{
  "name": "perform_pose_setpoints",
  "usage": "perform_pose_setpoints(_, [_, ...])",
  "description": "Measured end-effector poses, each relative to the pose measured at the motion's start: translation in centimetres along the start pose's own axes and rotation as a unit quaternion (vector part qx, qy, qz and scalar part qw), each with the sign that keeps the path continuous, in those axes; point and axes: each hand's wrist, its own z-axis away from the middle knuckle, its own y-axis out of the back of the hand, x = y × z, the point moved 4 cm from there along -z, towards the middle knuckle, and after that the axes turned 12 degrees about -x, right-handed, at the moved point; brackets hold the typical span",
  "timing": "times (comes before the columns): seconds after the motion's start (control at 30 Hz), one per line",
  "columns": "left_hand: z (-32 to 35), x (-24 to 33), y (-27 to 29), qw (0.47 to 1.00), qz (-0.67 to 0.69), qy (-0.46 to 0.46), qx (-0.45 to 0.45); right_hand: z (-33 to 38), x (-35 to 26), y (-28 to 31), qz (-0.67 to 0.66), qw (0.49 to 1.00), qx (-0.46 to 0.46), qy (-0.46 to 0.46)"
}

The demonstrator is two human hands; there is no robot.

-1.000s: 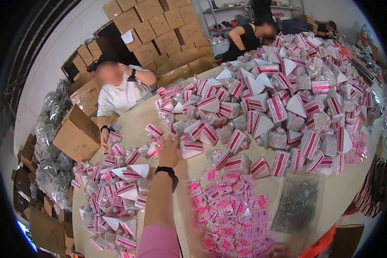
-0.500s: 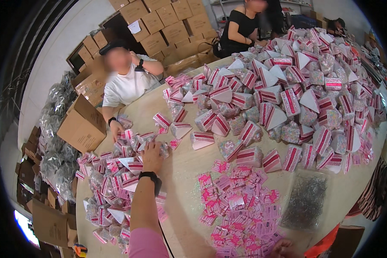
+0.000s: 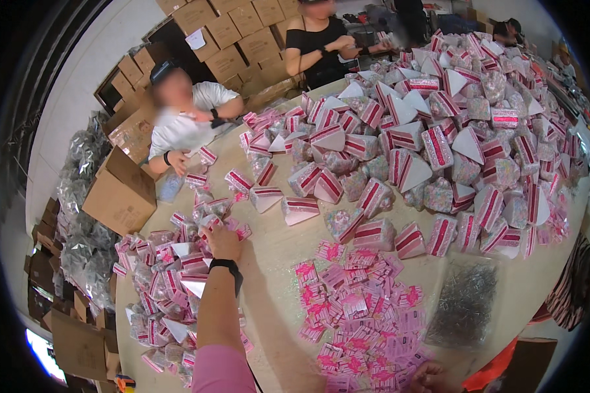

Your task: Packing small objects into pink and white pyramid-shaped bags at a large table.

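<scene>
My left hand [image 3: 223, 241] reaches to the far end of the left pile of toy cake slices [image 3: 193, 263]. Its fingers curl over one pink-and-white slice, partly hidden by the hand. The slices are wedge-shaped, with glittery sides and dark pink stripes; pink cards lie among several of them. At the lower edge my right hand [image 3: 429, 378] is partly cut off and dim. Its fingers look curled beside the heap of small pink printed cards [image 3: 357, 314]; what they hold, if anything, is hidden.
A large heap of cake slices [image 3: 439, 150] covers the table's far right. A clear bag of thin dark fasteners [image 3: 464, 302] lies right of the cards. Across the table sits a person in white [image 3: 183, 128]; another in black [image 3: 318, 49] stands behind. An open carton [image 3: 119, 190] stands at left.
My left hand has shifted slightly left and its fingers have curled in. The person in white has drawn a hand back from the pile. The person in black has moved left and straightened.
</scene>
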Motion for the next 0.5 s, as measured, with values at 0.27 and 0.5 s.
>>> perform_pose_setpoints(0.27, [-6.3, 4.0, 0.8, 0.826, 0.524, -0.055, 0.201, 0.2, -0.3, 0.0, 0.009, 1.000, 0.002, -0.025])
perform_pose_setpoints(0.5, [-7.0, 9.0, 4.5, 0.653, 0.735, -0.160, 0.093, 0.3, 0.1, 0.6, 0.016, 0.999, -0.002, -0.032])
